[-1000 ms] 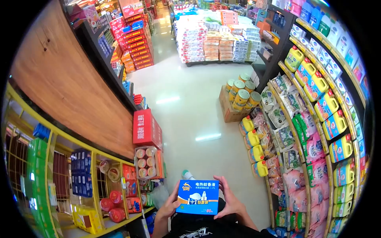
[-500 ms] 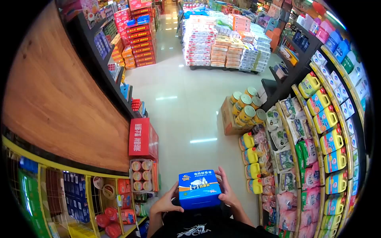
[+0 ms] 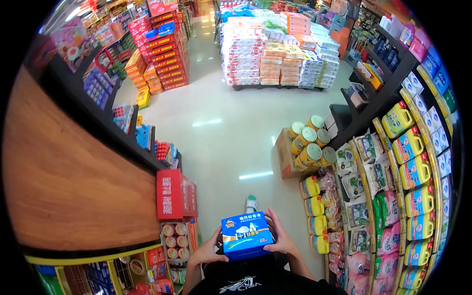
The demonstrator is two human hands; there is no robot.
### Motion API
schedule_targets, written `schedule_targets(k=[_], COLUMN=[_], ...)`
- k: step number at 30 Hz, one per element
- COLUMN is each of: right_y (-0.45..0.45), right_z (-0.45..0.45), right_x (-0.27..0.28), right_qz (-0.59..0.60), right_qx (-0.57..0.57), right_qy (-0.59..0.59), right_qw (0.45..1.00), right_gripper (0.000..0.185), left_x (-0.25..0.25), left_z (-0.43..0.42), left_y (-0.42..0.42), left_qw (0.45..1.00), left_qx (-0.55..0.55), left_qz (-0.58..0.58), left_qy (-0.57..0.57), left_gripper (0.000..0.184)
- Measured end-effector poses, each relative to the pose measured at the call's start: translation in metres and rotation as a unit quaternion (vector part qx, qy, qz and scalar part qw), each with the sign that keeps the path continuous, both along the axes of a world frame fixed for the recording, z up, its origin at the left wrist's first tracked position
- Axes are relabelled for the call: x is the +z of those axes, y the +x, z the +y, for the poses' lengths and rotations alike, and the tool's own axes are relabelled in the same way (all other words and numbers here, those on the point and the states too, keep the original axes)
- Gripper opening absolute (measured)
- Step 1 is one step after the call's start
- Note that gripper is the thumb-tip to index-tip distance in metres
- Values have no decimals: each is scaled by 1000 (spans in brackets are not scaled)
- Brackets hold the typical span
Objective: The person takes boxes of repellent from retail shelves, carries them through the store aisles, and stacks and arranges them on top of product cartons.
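Observation:
Both hands carry a blue box of electric mosquito repellent liquid [image 3: 247, 235] in front of my body, its printed face turned up towards me. My left hand [image 3: 210, 247] grips the left side, thumb along the near edge. Around the right side my right hand [image 3: 281, 238] is closed, its fingers reaching behind the far corner and its thumb on the front. Just beyond the box a shoe [image 3: 251, 203] shows on the floor.
A red box [image 3: 176, 194] and round tubs [image 3: 175, 242] stand at the left shelf. On the right are cans on a carton [image 3: 286, 155] and shelves of yellow jugs [image 3: 417, 174]. Stacked packs [image 3: 280, 51] and red cartons [image 3: 167, 61] rise along the far aisle.
The aisle has shifted in view, the near shelves sliding downwards, as I walk forward. A shoe has come into sight beyond the box. Both hands keep their hold.

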State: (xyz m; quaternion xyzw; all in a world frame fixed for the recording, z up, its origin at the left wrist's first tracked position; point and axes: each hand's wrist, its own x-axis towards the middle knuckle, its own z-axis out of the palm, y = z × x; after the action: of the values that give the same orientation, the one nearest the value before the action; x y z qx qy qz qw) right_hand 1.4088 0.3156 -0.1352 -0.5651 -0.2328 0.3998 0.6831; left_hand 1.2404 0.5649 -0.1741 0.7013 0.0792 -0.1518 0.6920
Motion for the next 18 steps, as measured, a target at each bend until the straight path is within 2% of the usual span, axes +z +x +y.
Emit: schedule_targets(k=[4,7,10,13,16,18], right_y=[69,113,150,177,196,210], right_z=[11,13,15,21,30,35], right_x=[-8,-16,-13,-16,-15,-16], right_qz=[13,18,17,35,68,86], right_qx=[-44,-70,-100,-114,-113,-99], right_qy=[17,35,33,18,-12,-19], right_qw=[999,997,994,993,991,991], right_gripper=[124,117,115,116,120,122], left_x=[19,13,21,19,25,21], left_z=[9,6,5,3,3,9], left_y=[79,134,181,216,242,254], left_qw=[998,992,991,993,995,995], left_qx=[2,71,78,61,79,87], left_qz=[-6,-99,-93,-101,-43,-48], left_qy=[67,34,-50,8,51,23], left_gripper=[134,136,137,135,131,127])
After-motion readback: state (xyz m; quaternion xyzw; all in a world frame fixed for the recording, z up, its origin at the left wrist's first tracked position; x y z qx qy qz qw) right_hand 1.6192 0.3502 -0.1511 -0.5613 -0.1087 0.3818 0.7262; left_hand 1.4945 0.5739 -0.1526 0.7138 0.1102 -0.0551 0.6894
